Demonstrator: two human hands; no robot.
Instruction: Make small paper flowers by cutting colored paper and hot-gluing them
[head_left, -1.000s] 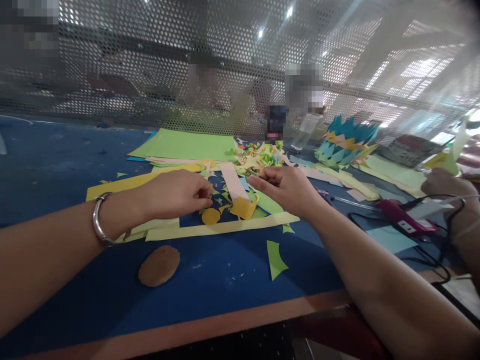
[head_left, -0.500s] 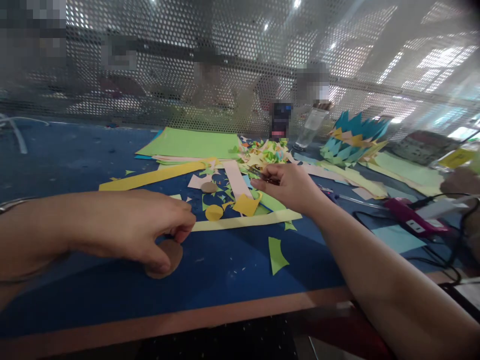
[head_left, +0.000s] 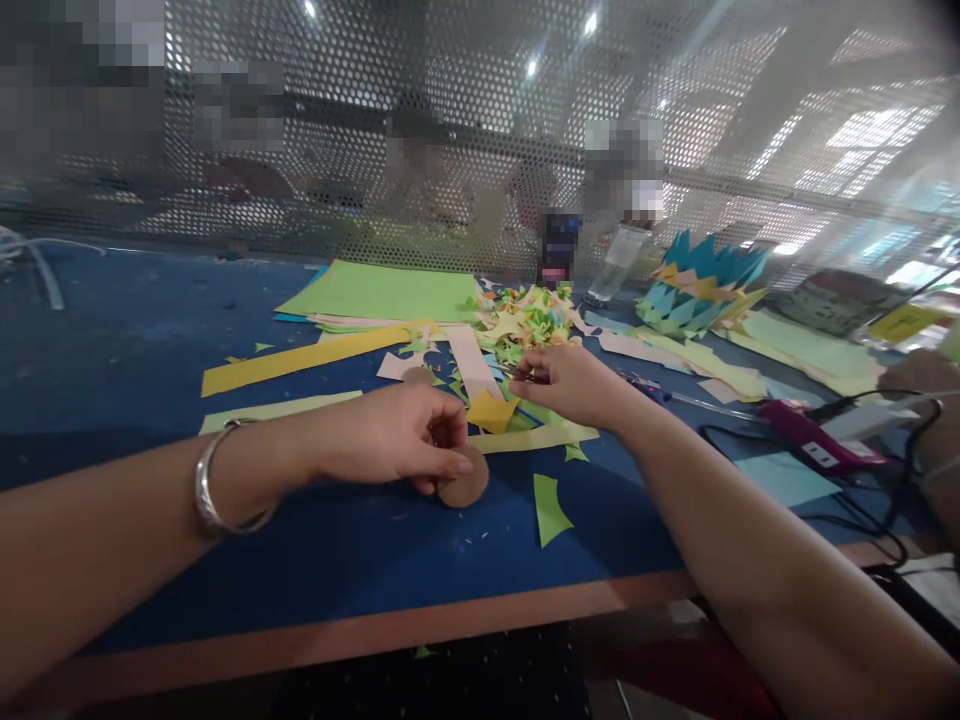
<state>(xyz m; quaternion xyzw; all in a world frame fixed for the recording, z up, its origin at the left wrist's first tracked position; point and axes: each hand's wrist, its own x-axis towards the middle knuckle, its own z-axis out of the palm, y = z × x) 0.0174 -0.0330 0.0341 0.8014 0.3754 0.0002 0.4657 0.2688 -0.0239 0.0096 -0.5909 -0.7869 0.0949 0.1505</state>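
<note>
My left hand (head_left: 409,435) pinches a round tan disc (head_left: 463,480) at its upper left edge, just above the blue table (head_left: 360,560). A silver bangle (head_left: 204,480) circles that wrist. Farther off, my right hand (head_left: 559,385) is closed at the near side of a heap of small cut paper scraps (head_left: 529,315). Something slim and greyish shows at its fingertips, too small to name. Between the hands lie a pink paper strip (head_left: 472,362), a yellow paper piece (head_left: 491,411) and a pale yellow strip (head_left: 536,437). Another tan disc (head_left: 418,376) is partly covered by my left hand.
Green paper sheets (head_left: 397,290) are stacked at the back, near a perforated metal screen (head_left: 337,120). To the right stand a clear container (head_left: 611,262) and a blue paper crown (head_left: 701,275). A purple power strip (head_left: 817,440) with cables lies near another person's arm (head_left: 930,420).
My left hand has moved right with the tan disc, bringing it near the middle of the table. My right hand has stayed beside the scrap heap, lowering slightly in view.
</note>
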